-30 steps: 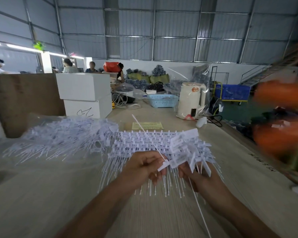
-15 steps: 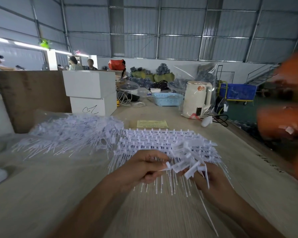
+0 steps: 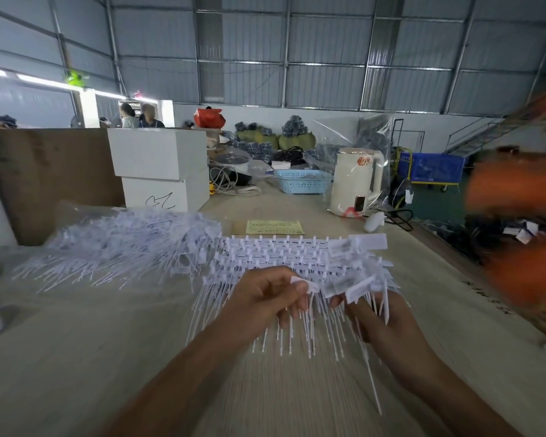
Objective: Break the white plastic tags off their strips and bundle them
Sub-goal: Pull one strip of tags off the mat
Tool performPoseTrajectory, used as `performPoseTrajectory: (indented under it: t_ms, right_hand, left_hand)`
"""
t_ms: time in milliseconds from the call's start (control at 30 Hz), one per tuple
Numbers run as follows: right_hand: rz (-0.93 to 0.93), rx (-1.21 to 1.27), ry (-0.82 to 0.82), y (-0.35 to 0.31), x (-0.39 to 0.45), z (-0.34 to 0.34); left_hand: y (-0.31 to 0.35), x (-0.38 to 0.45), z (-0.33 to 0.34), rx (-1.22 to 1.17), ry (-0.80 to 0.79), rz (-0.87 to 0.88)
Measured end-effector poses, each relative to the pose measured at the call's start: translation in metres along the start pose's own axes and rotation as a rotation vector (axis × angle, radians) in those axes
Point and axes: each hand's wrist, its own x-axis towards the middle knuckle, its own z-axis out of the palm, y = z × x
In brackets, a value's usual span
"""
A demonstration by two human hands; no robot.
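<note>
A tag point(image 3: 300, 282) is pinched by the left hand point(image 3: 265, 298) over the strips point(image 3: 284, 253) on the table point(image 3: 76, 357). Broken-off tags point(image 3: 353, 287) are gripped by the right hand point(image 3: 379, 320), its fingers largely hidden behind them.

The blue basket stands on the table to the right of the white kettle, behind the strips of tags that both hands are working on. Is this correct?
Not quite. In the head view the blue basket stands to the left of the white kettle, not to its right. The rest holds: both are on the table, behind the strips of tags that the left hand and right hand work on.
</note>
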Motion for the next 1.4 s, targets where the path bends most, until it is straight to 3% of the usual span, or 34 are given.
performPoseTrajectory:
  t_ms: [133,200,300,500,633,733,900,1100,1400]
  right_hand:
    - [0.019,-0.003,0.106,0.002,0.003,-0.006]
    - [0.078,0.029,0.17,0.005,0.005,-0.012]
    - [0.154,0.06,0.203,0.01,0.006,-0.013]
    - [0.127,0.083,0.022,0.006,0.001,0.012]
    - [0.05,0.125,-0.129,-0.002,-0.002,0.022]
    - [-0.001,0.083,-0.085,0.001,-0.001,0.023]
    - [0.056,0.184,-0.004,0.004,0.001,0.02]
    - [0.037,0.343,0.061,0.003,0.003,0.012]
    - [0.006,0.228,-0.141,0.019,-0.001,0.023]
  left_hand:
    - [0.007,0.003,0.002,-0.346,0.131,-0.085]
    - [0.008,0.003,-0.002,-0.39,0.195,-0.086]
    - [0.007,-0.001,-0.002,-0.304,0.175,-0.067]
    - [0.005,0.0,0.015,-0.164,0.099,-0.038]
    - [0.001,0.001,0.025,0.162,0.257,0.047]
    - [0.002,0.002,0.029,0.261,0.33,0.14]
    - [0.006,0.002,0.032,0.12,0.228,0.197]
    - [-0.004,-0.005,0.038,0.165,-0.085,-0.004]
    - [0.001,-0.008,0.043,0.05,-0.154,0.008]
